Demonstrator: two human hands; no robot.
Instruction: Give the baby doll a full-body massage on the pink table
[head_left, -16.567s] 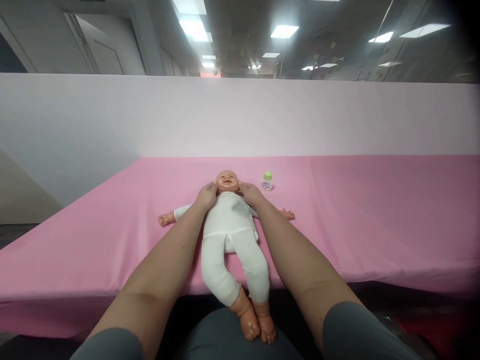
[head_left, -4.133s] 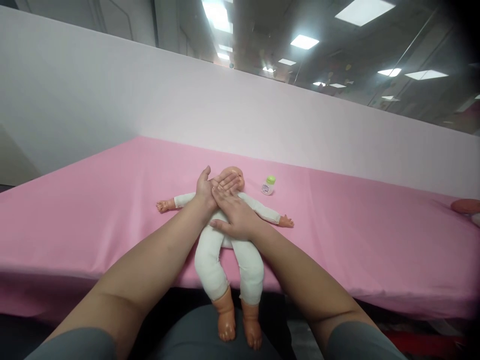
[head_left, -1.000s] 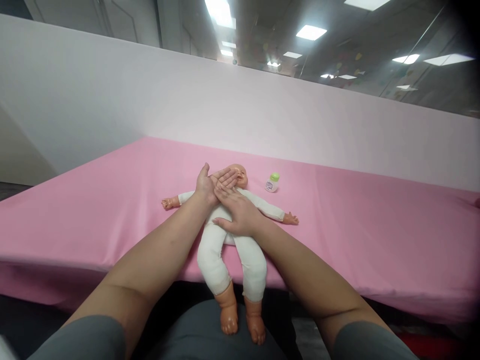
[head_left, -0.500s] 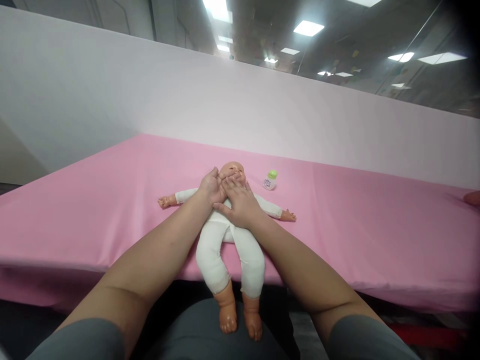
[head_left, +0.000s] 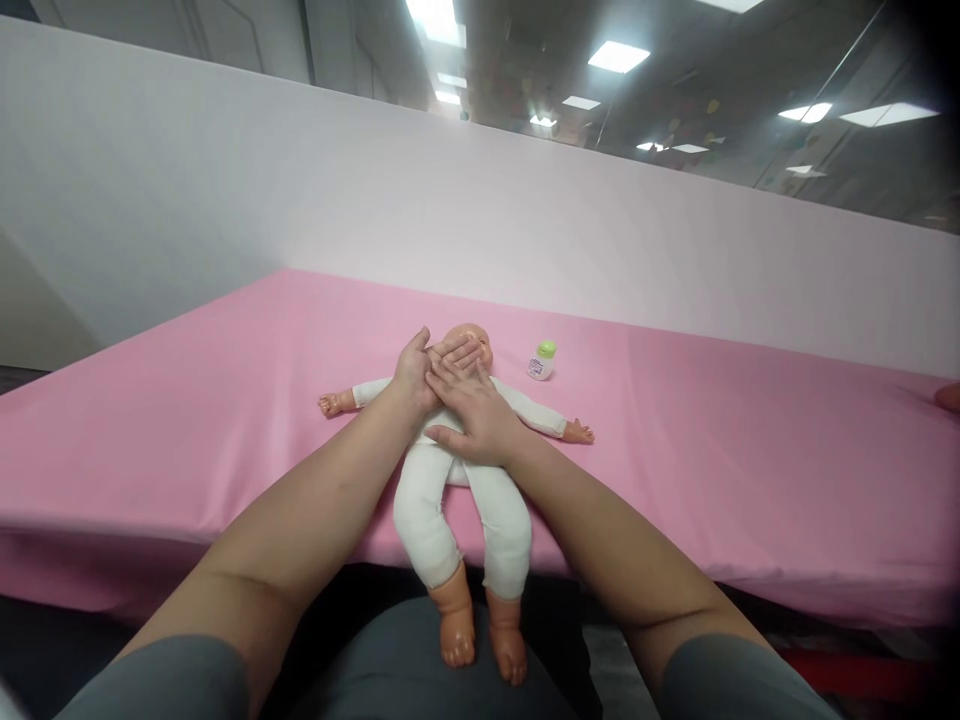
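A baby doll (head_left: pixel 457 470) in a white suit lies on its back on the pink counter (head_left: pixel 712 470), legs hanging over the near edge. The left hand (head_left: pixel 420 375) lies flat and open across the doll's face, fingers spread. The right hand (head_left: pixel 476 420) rests open on its chest, fingertips overlapping the left hand. A small green-capped bottle (head_left: pixel 541 361) stands near the doll's head.

both arms reach forward — left hand (head_left: pixel 420 375) and right hand (head_left: pixel 474 420) lie flat, fingers overlapping.
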